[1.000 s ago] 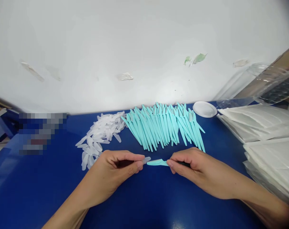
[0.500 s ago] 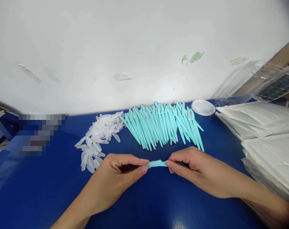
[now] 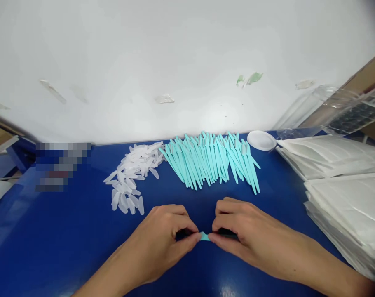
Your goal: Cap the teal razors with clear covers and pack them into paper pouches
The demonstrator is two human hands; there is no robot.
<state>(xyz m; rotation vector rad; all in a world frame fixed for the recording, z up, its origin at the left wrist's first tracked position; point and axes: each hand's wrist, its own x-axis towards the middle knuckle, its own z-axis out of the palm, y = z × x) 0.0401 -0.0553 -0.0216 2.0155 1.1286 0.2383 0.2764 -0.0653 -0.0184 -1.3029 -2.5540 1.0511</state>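
Between my hands is a turquoise eyebrow razor (image 3: 204, 236), held level just above the blue table; only a short middle piece of it shows. My left hand (image 3: 165, 239) pinches its left end between thumb and fingers, covering whatever is on that end. My right hand (image 3: 249, 231) pinches the razor from the right, thumb below, hiding most of the handle. Beyond my hands lies a row of many similar turquoise razors (image 3: 209, 161), their blade ends toward the wall. To the left of them is a loose heap of translucent white blade caps (image 3: 141, 161).
A white oval lid (image 3: 261, 140) lies near the wall. On the right are stacked white paper-like packets (image 3: 348, 198) and a clear plastic container (image 3: 311, 107). A white wall (image 3: 175, 53) borders the back of the blue table (image 3: 73, 235). A patch at left is pixelated.
Both hands have come down nearer to me and closer together. My left fingers now cover the razor's left end, where a translucent cap showed before. The view has shifted slightly.
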